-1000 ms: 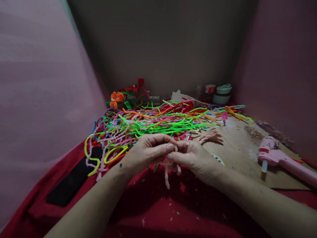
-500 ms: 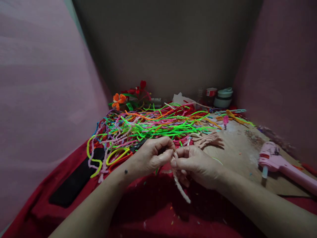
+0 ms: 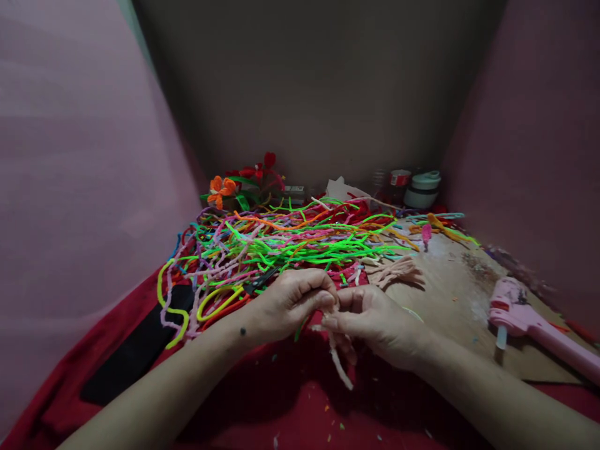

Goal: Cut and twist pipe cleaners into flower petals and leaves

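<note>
Your left hand, right hand pinching pale fuzzy stem; red label on container behind, lettering too small to read

Near middle: two bare hands, one left hand and one right hand; at least one pale pink fuzzy stem between them. Right: one pink plastic glue gun, one translucent glue stick in it. Near left: one flat black rectangular object. Far left: one orange fuzzy flower; red fuzzy blossoms, overlapping, exact count unclear. Far right: one pale green lidded cup, one red-labelled container. Middle: multicoloured fuzzy stems, many, too tangled to count; one beige bundle of fuzzy stems.
</note>
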`<state>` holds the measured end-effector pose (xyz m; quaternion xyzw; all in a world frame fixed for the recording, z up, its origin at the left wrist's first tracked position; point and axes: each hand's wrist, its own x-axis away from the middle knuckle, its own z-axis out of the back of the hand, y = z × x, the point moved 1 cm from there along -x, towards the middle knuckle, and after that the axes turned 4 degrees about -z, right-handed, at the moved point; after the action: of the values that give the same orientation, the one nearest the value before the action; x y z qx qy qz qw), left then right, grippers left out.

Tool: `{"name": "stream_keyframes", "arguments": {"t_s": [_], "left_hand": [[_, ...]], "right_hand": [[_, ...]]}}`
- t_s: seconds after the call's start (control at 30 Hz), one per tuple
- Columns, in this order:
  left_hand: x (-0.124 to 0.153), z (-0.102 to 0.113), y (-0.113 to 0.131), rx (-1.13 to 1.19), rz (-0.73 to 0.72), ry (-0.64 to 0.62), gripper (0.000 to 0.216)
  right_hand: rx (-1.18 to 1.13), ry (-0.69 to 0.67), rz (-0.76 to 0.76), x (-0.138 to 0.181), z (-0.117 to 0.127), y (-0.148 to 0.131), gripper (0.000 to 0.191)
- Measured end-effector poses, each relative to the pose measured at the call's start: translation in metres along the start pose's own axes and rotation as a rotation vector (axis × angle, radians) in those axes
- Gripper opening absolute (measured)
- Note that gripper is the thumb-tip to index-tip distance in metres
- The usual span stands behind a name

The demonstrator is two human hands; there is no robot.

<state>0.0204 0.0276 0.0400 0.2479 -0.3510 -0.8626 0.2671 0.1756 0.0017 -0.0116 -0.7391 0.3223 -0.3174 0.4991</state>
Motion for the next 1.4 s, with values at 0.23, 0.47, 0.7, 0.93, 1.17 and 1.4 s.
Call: {"name": "stream_keyframes", "arguments": {"t_s": [0.23,0.47,0.7,0.93,1.17,1.4], "left_hand": [[-0.001,-0.006,-0.006,0.213,0.195,0.142,0.014],[0.001,-0.008,-0.014,0.451,0.482,0.121,0.021],[-0.001,-0.010,-0.002,0.518,0.507,0.144,0.014],[-0.004,-0.013,0.001,0.454,0.485,0.185,0.014],[-0.006,-0.015,0.001,0.405,0.479,0.184,0.006],[-0.006,-0.019,-0.001,0.545,0.397,0.163,0.007]], "right_hand": [[-0.119,0.073,0.003,-0.002,0.002,0.002,0.023],[-0.093,0.175,0.005,-0.003,-0.001,0.003,0.023],[-0.101,0.294,0.068,-0.002,-0.003,0.003,0.023],[-0.138,0.217,0.080,-0.002,-0.001,0.002,0.016],[-0.179,0.214,0.057,-0.006,0.000,0.003,0.019],[-0.140,0.204,0.126,-0.005,-0.002,0.000,0.015]]}}
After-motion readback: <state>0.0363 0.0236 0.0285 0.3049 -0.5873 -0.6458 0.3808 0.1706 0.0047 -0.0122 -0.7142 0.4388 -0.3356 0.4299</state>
